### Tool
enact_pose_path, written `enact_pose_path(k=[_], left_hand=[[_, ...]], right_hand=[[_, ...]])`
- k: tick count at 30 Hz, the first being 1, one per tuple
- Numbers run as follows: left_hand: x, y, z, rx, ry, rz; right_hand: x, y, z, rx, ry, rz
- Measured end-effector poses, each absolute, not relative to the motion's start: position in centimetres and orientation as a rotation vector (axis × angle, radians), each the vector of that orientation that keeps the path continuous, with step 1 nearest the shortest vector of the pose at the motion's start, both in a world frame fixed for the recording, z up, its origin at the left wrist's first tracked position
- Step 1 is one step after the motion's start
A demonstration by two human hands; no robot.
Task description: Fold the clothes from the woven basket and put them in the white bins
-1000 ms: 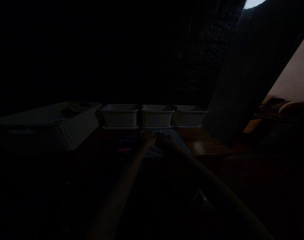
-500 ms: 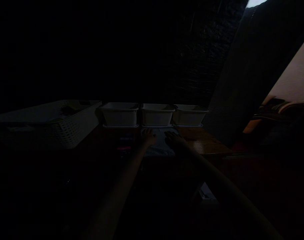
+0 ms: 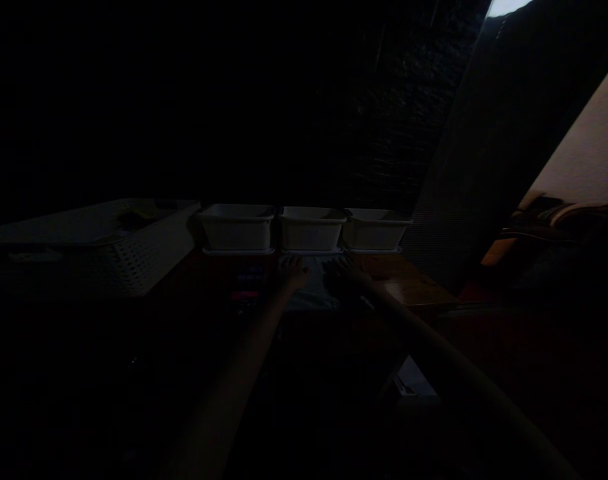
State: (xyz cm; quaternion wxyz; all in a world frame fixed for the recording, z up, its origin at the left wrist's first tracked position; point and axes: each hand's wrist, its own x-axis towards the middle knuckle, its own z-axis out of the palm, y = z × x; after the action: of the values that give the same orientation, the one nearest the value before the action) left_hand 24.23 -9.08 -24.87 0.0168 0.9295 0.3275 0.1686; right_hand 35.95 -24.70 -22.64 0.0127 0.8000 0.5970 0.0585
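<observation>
Cloth: in the head view, we see a flat grey-blue fabric cloth [image 3: 315,291] on the glossy brown wooden table [image 3: 409,289].
Left hand [image 3: 294,272]: ours, released, fingers extended over the cloth's left part.
Right hand [image 3: 345,272]: ours, also released, fingers spread at its right part.
Bins: three white rectangular plastic bins [image 3: 311,235] stand in a row beyond the cloth.
Basket: we see a white perforated plastic basket [image 3: 167,260] left of them.

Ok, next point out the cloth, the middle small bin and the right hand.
Cloth [image 3: 314,292], head view: its exposed middle.
Middle small bin [image 3: 311,236], head view: its front wall.
Right hand [image 3: 351,275], head view: the back of the hand.
</observation>
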Motion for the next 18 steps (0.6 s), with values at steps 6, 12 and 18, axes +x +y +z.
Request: enact_pose_path(k=[6,12,18], left_hand=[[23.4,-10.1,-23.8,2.907,0.998,0.454],[23.8,-9.6,-24.2,2.887,1.014,0.425],[24.6,-8.6,-25.3,2.889,1.02,0.482]], right_hand=[[32.0,-22.8,-23.2,2.588,1.9,0.004],[31.7,-24.0,-24.4,2.567,1.946,0.112],[35.0,-25.9,-25.1,2.562,1.885,0.161]])
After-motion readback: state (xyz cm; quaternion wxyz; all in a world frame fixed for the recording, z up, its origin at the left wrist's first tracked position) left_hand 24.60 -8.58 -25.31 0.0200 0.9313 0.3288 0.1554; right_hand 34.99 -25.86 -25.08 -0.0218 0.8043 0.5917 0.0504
